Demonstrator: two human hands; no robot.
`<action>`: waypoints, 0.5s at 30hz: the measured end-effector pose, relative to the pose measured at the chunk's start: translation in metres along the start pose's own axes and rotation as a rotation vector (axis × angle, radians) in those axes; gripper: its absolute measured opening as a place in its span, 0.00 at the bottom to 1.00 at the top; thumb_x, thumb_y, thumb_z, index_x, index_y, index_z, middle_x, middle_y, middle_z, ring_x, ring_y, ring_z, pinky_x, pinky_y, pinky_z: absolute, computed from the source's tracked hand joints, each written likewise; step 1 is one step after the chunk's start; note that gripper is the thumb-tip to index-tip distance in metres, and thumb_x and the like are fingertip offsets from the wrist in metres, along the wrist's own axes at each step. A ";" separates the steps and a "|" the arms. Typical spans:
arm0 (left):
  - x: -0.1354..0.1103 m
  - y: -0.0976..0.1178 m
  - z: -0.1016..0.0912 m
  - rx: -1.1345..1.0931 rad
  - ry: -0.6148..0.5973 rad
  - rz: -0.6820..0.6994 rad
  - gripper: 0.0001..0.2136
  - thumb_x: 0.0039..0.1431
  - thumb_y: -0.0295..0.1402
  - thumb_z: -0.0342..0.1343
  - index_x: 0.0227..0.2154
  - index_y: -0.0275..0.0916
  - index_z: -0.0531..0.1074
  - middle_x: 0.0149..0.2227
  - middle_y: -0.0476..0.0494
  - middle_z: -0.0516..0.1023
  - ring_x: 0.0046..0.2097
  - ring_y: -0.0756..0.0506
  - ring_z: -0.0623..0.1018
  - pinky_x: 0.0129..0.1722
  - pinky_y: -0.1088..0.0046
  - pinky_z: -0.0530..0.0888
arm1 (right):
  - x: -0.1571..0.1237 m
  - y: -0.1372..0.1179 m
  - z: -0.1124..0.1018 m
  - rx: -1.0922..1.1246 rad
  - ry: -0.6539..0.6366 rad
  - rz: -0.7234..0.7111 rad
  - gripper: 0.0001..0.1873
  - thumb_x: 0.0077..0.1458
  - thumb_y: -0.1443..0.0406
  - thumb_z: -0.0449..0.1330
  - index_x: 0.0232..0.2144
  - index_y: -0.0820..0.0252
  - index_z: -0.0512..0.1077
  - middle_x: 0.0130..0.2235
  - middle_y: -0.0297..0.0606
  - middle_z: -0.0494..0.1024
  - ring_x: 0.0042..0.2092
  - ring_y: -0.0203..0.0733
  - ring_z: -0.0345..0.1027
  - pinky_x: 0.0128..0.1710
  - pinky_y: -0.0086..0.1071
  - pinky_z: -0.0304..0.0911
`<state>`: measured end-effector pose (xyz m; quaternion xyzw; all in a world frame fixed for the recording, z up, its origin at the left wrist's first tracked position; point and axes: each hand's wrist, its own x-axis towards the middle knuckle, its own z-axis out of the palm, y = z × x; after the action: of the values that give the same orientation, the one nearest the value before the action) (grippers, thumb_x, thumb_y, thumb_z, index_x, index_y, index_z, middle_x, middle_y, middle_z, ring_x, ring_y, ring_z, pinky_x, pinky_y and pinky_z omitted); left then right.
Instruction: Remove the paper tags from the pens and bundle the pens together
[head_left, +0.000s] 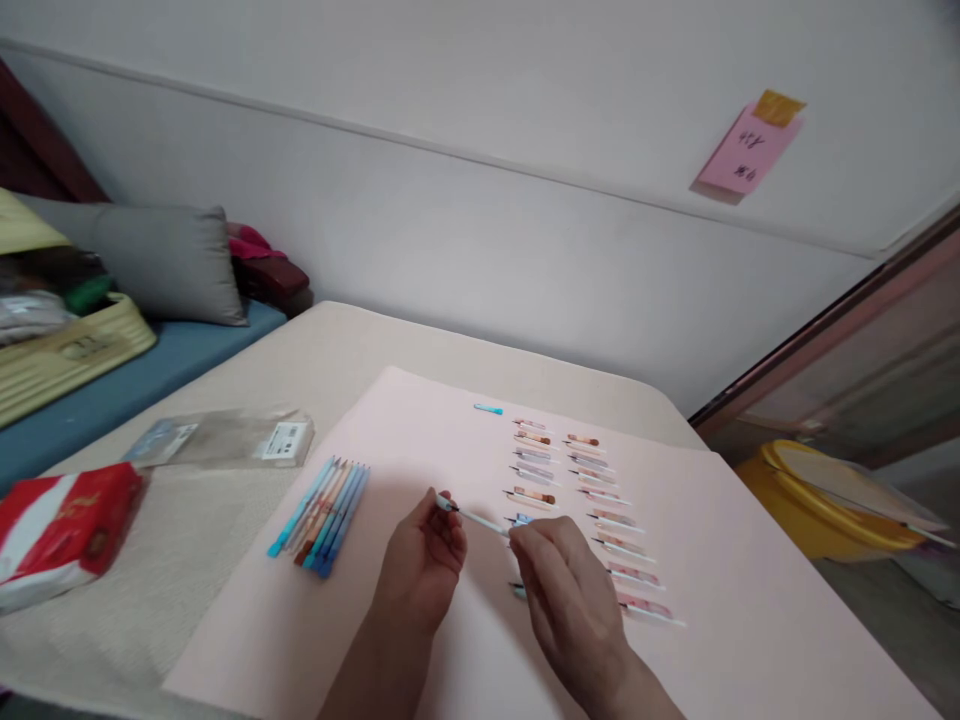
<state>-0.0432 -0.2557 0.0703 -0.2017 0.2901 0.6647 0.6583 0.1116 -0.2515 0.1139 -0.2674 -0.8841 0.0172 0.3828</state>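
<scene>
My left hand [421,565] pinches a small pale pen piece [444,502] with a dark end between thumb and fingertips. From there a thin white pen refill [484,521] runs right to my right hand [566,595], whose closed fingers grip its far end. I cannot tell whether the refill sits inside the small piece. Beyond and under my right hand lie two columns of pen parts [592,476], thin refills beside patterned barrels; my hand hides some of them. Several pens [322,515] in blue and brown tones lie side by side left of my left hand.
A pink sheet [420,420] covers much of the cream surface. A blue pen part [488,409] lies near its far edge. Clear plastic packaging [225,438] and a red-and-white packet [67,530] lie left. A yellow bin [817,510] stands right, below a pink wall note [750,150].
</scene>
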 end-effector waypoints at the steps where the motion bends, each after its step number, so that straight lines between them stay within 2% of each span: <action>1: 0.000 -0.001 0.000 0.023 0.009 0.026 0.02 0.54 0.26 0.56 0.29 0.31 0.69 0.23 0.47 0.72 0.23 0.54 0.72 0.19 0.82 0.70 | -0.001 0.001 0.001 -0.001 -0.009 -0.010 0.19 0.52 0.79 0.52 0.45 0.60 0.63 0.33 0.41 0.67 0.34 0.41 0.59 0.30 0.33 0.60; 7: -0.004 -0.008 0.003 0.141 0.018 0.195 0.03 0.53 0.27 0.56 0.30 0.32 0.70 0.26 0.45 0.73 0.24 0.53 0.73 0.21 0.80 0.71 | -0.004 0.002 0.005 -0.019 -0.016 -0.027 0.20 0.53 0.79 0.50 0.47 0.59 0.62 0.32 0.40 0.67 0.34 0.40 0.58 0.30 0.32 0.60; 15: -0.009 -0.008 0.006 0.200 -0.042 0.243 0.03 0.53 0.28 0.57 0.29 0.33 0.69 0.26 0.45 0.73 0.25 0.53 0.73 0.22 0.80 0.71 | -0.003 0.005 0.007 0.015 0.021 0.020 0.18 0.54 0.77 0.51 0.46 0.59 0.63 0.33 0.40 0.68 0.35 0.40 0.61 0.31 0.32 0.61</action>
<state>-0.0338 -0.2589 0.0797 -0.0846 0.3633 0.7111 0.5959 0.1110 -0.2471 0.1063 -0.2735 -0.8772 0.0249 0.3939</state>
